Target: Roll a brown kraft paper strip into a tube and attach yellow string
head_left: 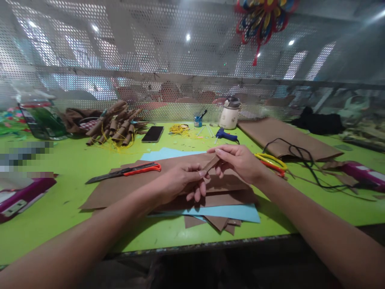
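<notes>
My left hand (180, 182) and my right hand (239, 162) meet above a stack of brown paper sheets (120, 188) on the green table. Both pinch a small brown paper piece (210, 164), which is folded or rolled between their fingertips. My left fingers curl round its lower end, my right fingers grip its upper end. Under the brown sheets lies a light blue sheet (234, 212). A utility knife (129, 171) with an orange-red handle rests on the brown paper, left of my left hand.
Yellow-handled scissors (270, 161) and a black cord (303, 160) lie right of my hands. Rolled brown paper pieces (116, 126), a phone (152, 134), a blue glue gun (225, 135), a small paint pot (197, 120) and a white jar (229, 114) sit at the back. Pink boxes (18, 198) flank the sides.
</notes>
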The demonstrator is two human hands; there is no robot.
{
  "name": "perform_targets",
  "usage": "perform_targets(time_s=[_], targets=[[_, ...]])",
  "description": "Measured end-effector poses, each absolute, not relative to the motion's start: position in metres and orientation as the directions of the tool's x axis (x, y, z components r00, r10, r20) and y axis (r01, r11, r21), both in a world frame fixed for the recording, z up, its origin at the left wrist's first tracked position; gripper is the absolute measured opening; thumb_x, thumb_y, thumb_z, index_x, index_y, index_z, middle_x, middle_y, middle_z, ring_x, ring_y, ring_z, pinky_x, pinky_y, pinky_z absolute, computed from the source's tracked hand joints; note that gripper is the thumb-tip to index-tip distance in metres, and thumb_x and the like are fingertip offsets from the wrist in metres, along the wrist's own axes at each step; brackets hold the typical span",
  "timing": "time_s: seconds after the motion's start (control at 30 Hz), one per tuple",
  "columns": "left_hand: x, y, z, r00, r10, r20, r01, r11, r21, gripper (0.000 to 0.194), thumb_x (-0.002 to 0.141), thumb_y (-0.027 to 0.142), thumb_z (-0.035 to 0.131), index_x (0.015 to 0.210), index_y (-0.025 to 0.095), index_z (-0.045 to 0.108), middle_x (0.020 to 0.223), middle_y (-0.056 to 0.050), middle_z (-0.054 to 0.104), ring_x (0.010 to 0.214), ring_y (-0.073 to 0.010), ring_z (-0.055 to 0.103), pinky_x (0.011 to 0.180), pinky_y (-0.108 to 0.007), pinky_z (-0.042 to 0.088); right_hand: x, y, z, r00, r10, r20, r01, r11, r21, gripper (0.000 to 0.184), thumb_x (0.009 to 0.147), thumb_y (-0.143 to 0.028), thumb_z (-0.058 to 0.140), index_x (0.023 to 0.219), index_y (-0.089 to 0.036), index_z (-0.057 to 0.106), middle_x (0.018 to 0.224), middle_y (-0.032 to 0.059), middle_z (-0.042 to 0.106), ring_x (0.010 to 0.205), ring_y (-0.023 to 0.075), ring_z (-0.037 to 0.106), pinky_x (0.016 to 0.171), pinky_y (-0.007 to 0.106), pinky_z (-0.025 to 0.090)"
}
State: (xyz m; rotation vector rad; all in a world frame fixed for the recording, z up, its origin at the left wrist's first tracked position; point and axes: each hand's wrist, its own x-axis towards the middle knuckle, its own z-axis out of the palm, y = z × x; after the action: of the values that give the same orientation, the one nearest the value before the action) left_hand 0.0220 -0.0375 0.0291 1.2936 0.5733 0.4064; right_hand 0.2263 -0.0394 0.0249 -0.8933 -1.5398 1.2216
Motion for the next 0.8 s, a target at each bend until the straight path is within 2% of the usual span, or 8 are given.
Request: perform_targets(time_s=[0.13,0.23,0.3,0.4,0.47,0.63,0.8], targets=[[0.022,-0.036,0.029,0.774,0.611,-0.164,0.060,0.187,0.980,0.016,0.090,0.029,0.048,0.091,0.013,0.051,0.057,0.000,0.059,0.038,-0.0063,0.049,0.034,-0.016,0.026,0.225,-0.042,0.030,-0.268,0.915,0.301,0.002,0.314,-0.950,0.044,0.079,-0.040,0.065,0.114,-0.014,0.058,0.080,0.0049,0.065,0.062,0.0133,0.062,0.054,0.026,0.052],[0.022,-0.037,0.031,0.758,0.631,-0.167,0.078,0.167,0.983,0.017,0.089,0.031,0.049,0.094,0.014,0.051,0.059,0.001,0.059,0.038,-0.0062,0.048,0.034,-0.016,0.024,0.224,-0.044,0.032,-0.271,0.909,0.317,-0.029,0.321,-0.947,0.049,0.082,-0.049,0.058,0.118,-0.015,0.055,0.086,0.0072,0.065,0.067,0.0152,0.063,0.056,0.028,0.053],[0.022,-0.037,0.031,0.753,0.638,-0.163,0.081,0.157,0.984,0.019,0.088,0.033,0.050,0.094,0.015,0.051,0.061,0.001,0.059,0.040,-0.0058,0.048,0.035,-0.016,0.026,0.221,-0.045,0.032,-0.271,0.913,0.307,0.023,0.325,-0.946,0.052,0.081,-0.049,0.059,0.119,-0.015,0.053,0.087,0.0074,0.065,0.068,0.0160,0.064,0.059,0.029,0.053],[0.022,-0.037,0.030,0.768,0.621,-0.155,0.074,0.155,0.985,0.021,0.088,0.034,0.050,0.094,0.015,0.053,0.061,0.003,0.057,0.040,-0.0053,0.046,0.042,-0.018,0.035,0.215,-0.049,0.033,-0.256,0.919,0.299,0.200,0.353,-0.914,0.057,0.070,-0.039,0.073,0.118,-0.015,0.055,0.084,0.0052,0.067,0.069,0.0156,0.065,0.065,0.029,0.053],[0.022,-0.037,0.030,0.773,0.619,-0.135,0.074,0.123,0.990,0.021,0.088,0.034,0.050,0.097,0.015,0.053,0.059,0.004,0.054,0.041,-0.0052,0.046,0.045,-0.019,0.037,0.211,-0.051,0.033,-0.237,0.925,0.298,0.245,0.354,-0.903,0.053,0.067,-0.034,0.075,0.113,-0.014,0.058,0.077,0.0032,0.066,0.066,0.0145,0.064,0.065,0.028,0.053],[0.022,-0.037,0.031,0.797,0.596,-0.096,0.142,-0.030,0.989,0.028,0.091,0.038,0.045,0.105,0.015,0.054,0.057,0.004,0.051,0.042,-0.0056,0.047,0.041,-0.017,0.032,0.211,-0.054,0.033,-0.207,0.939,0.273,0.158,0.308,-0.938,0.038,0.070,-0.029,0.073,0.101,-0.011,0.062,0.059,-0.0014,0.062,0.050,0.0101,0.057,0.054,0.025,0.050],[0.019,-0.035,0.034,0.840,0.533,-0.100,0.123,-0.008,0.992,0.033,0.091,0.030,0.048,0.122,0.018,0.049,0.080,-0.003,0.062,0.056,-0.0088,0.059,0.048,-0.019,0.042,0.220,-0.047,0.029,-0.208,0.947,0.246,0.020,0.256,-0.966,0.024,0.067,-0.028,0.075,0.083,-0.011,0.066,0.053,-0.0006,0.061,0.044,0.0094,0.055,0.045,0.023,0.048]])
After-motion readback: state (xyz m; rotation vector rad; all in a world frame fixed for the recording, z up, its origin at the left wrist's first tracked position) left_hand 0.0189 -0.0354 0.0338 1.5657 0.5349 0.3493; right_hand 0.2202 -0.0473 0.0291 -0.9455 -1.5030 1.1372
